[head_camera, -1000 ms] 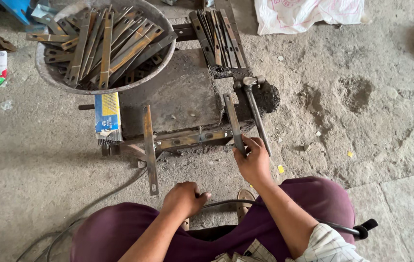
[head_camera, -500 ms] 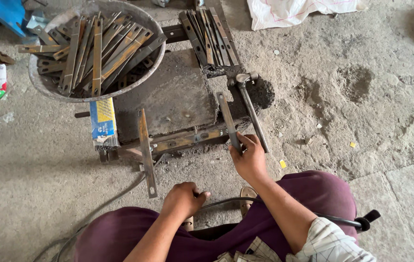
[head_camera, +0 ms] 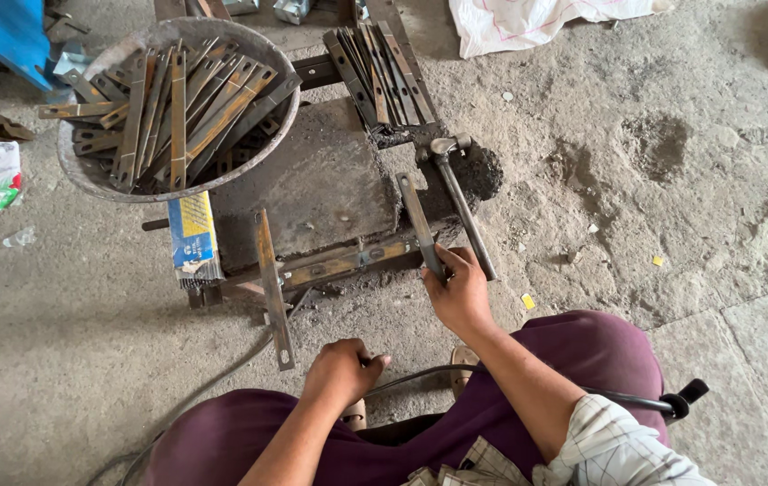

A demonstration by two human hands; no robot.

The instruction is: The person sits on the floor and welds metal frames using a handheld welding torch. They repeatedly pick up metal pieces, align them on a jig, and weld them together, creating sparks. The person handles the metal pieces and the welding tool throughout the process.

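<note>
My right hand (head_camera: 459, 290) grips the near end of a flat rusty metal strip (head_camera: 418, 219) that lies on a low steel work frame (head_camera: 334, 263). A hammer (head_camera: 458, 195) lies just right of that strip, its head at the far end. My left hand (head_camera: 341, 371) is closed around a dark cable (head_camera: 420, 376) near my knee. Another flat strip (head_camera: 274, 283) lies across the frame's left side, untouched. Both my legs are in maroon trousers at the bottom of the view.
A round metal basin (head_camera: 87, 171) full of several flat strips sits far left. More strips (head_camera: 379, 67) are stacked behind the frame. A blue-and-yellow box (head_camera: 191, 236) lies by the basin. A white sack (head_camera: 537, 20) lies far right; a blue object (head_camera: 6, 31) at far left.
The view has shifted slightly. My right hand stays on the strip's near end and my left hand stays by my knee; nothing else visibly moved.
</note>
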